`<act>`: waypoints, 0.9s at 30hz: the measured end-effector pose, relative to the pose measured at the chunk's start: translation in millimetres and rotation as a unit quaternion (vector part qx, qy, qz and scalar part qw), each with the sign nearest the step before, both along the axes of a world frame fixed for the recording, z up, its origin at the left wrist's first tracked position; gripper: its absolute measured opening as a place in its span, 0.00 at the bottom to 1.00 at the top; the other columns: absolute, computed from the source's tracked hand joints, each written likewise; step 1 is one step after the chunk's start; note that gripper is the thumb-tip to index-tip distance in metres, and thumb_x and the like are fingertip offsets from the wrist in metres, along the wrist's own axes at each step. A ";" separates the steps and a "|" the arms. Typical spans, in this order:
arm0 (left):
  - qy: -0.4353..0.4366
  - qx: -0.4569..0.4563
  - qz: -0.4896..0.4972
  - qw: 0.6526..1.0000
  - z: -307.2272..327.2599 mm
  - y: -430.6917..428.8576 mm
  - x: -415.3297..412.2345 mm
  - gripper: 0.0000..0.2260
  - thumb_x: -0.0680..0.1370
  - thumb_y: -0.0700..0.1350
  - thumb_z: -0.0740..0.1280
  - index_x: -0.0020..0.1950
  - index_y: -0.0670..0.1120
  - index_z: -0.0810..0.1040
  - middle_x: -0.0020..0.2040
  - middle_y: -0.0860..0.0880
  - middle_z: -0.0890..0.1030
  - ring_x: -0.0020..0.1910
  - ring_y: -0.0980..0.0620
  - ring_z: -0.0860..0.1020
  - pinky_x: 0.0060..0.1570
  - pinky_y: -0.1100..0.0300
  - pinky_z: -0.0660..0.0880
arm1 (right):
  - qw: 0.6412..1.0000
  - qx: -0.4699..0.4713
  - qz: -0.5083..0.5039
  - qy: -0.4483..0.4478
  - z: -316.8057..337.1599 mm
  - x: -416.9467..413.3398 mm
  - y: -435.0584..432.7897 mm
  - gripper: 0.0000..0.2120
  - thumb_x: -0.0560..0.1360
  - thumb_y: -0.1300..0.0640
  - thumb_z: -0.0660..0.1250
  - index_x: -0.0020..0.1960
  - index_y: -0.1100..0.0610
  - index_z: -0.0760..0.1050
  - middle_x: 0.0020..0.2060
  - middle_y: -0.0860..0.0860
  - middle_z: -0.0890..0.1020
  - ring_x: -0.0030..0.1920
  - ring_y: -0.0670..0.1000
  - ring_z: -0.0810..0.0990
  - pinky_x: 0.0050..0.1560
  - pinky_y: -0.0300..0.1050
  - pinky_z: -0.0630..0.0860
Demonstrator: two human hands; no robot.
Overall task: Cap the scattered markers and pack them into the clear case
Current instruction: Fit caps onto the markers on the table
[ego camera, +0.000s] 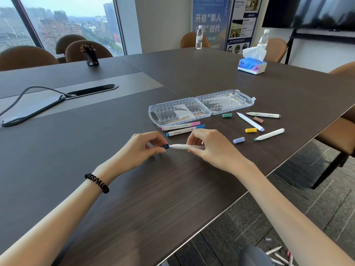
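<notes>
My left hand [143,148] pinches a dark blue cap [165,146] right at the tip of a white marker [180,146], which my right hand [209,148] grips by the barrel. The clear case [201,107] lies open and flat behind them. A capped pink marker [180,126] and a capped blue marker [185,130] lie just in front of it. Three uncapped markers [249,121] [263,114] [269,134] lie to the right among loose caps: green [227,115], brown [258,120], yellow [250,130] and lilac [238,140].
A tissue box [251,65] and two water bottles [199,37] [263,39] stand at the far side. A pen holder [90,54] stands at the back left, a cable [28,104] runs at the left. The table edge [272,170] runs diagonally on my right.
</notes>
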State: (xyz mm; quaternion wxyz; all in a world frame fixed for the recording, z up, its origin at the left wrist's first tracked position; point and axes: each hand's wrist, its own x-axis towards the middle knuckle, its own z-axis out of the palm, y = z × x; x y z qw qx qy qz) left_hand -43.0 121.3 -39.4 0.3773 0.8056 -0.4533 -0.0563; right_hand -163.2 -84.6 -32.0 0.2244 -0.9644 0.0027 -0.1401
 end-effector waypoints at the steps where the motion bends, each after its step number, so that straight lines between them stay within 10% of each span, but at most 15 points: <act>1: -0.003 0.002 -0.003 1.000 0.1 -0.6 -0.3 0.03 0.75 0.42 0.71 0.48 0.49 0.82 0.42 0.57 0.81 0.39 0.61 0.77 0.40 0.72 0.71 | 1.000 -0.001 0.000 0.000 -0.3 -0.5 -0.2 0.04 0.74 0.54 0.70 0.48 0.50 0.77 0.44 0.44 0.80 0.45 0.44 0.77 0.48 0.44 0.77; 16: -0.073 -0.013 -0.027 0.997 -0.9 -19.2 -5.7 0.03 0.76 0.47 0.71 0.47 0.55 0.80 0.44 0.56 0.79 0.45 0.53 0.76 0.43 0.62 0.73 | 0.997 0.065 0.031 -0.008 -2.2 -4.5 -7.0 0.04 0.76 0.55 0.68 0.49 0.49 0.74 0.44 0.41 0.77 0.46 0.44 0.76 0.48 0.50 0.77; 27: -0.252 0.055 -0.063 0.964 -4.8 -39.6 -16.2 0.14 0.82 0.56 0.47 0.45 0.51 0.66 0.39 0.57 0.70 0.38 0.56 0.67 0.38 0.62 0.66 | 0.993 0.095 -0.018 -0.061 5.4 -14.1 -16.1 0.06 0.71 0.52 0.74 0.44 0.47 0.77 0.38 0.39 0.80 0.42 0.43 0.78 0.46 0.49 0.76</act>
